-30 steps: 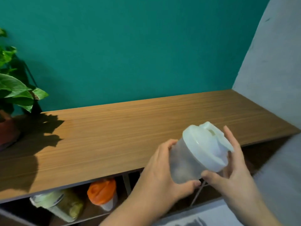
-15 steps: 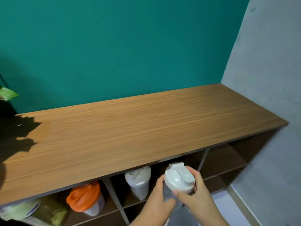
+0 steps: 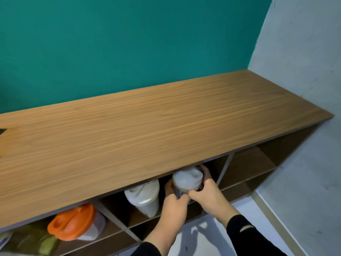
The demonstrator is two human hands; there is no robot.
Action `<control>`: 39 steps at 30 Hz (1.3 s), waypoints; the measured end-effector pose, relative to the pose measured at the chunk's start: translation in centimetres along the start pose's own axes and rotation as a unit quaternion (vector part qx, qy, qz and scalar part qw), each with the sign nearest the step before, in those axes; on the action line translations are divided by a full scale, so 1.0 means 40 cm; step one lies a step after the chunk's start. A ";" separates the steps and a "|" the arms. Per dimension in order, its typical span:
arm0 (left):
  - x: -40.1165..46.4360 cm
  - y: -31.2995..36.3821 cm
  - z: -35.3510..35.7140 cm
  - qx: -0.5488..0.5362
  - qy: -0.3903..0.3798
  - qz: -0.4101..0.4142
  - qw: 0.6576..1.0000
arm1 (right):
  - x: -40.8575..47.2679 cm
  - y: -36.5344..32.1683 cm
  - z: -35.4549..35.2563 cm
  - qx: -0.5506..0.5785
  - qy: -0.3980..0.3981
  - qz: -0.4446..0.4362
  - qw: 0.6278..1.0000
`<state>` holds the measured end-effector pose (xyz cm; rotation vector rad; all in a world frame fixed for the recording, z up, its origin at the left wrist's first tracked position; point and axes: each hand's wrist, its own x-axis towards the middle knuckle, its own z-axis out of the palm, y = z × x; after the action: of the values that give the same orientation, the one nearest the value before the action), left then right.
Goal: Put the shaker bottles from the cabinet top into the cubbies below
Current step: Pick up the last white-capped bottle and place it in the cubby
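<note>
Both my hands hold a clear shaker bottle with a white lid (image 3: 187,179) just under the front edge of the wooden cabinet top (image 3: 147,130), inside the middle cubby. My left hand (image 3: 174,206) grips its lower left side and my right hand (image 3: 206,189) wraps its right side. Another white-lidded shaker (image 3: 143,195) stands in the same cubby, to the left of the held bottle. In the cubby further left sit an orange-lidded shaker (image 3: 73,223) and a greenish bottle (image 3: 36,241) that is partly cut off.
The right-hand cubby (image 3: 249,163) holds nothing visible, and a lower shelf row runs beneath. A teal wall stands behind the cabinet and a grey wall (image 3: 304,89) closes in on the right. Pale floor (image 3: 203,233) lies under my arms.
Both hands have lowered the white-lidded bottle from above the cabinet's front edge and pushed it into the middle cubby. The view has shifted right, so the plant is out of frame.
</note>
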<state>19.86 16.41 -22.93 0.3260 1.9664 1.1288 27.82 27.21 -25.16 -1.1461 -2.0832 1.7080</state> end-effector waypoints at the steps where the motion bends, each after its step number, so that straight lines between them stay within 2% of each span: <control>1: 0.007 -0.009 0.004 0.002 -0.003 -0.003 1.000 | 0.004 0.003 0.001 -0.006 -0.004 0.003 1.000; 7: 0.019 -0.026 0.020 0.006 -0.012 -0.009 1.000 | 0.027 0.032 0.000 -0.049 -0.003 0.045 0.998; 11: 0.026 -0.053 0.027 -0.009 0.038 0.023 0.999 | 0.007 0.048 0.000 -0.052 -0.007 0.055 0.997; 14: 0.022 -0.061 0.038 -0.040 0.070 0.021 0.997 | -0.004 0.050 -0.005 -0.009 -0.011 0.034 0.999; 19: 0.017 -0.056 0.045 -0.033 0.026 -0.011 0.999 | 0.005 0.063 0.000 -0.013 -0.018 0.066 0.998; 28: 0.048 -0.036 0.031 -0.015 0.015 0.018 1.000 | -0.010 0.075 0.000 -0.009 -0.015 0.066 0.998; 32: 0.023 -0.046 0.013 -0.017 0.016 -0.009 1.000 | -0.017 0.075 -0.001 -0.067 -0.043 0.098 0.992; 35: -0.030 -0.098 -0.019 0.000 0.020 -0.031 0.999 | -0.036 0.086 -0.009 -0.083 -0.070 0.174 0.979; 37: -0.060 -0.151 -0.054 -0.016 0.049 -0.072 0.996 | -0.056 0.077 -0.005 -0.055 -0.114 0.224 0.966; 39: -0.084 -0.193 -0.098 -0.087 0.086 -0.136 0.983 | -0.083 0.042 0.019 -0.094 -0.185 0.238 0.949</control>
<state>20.28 7.81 -26.40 -0.1352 1.9712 1.1676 30.31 24.46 -25.92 -1.5988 -2.3684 2.1104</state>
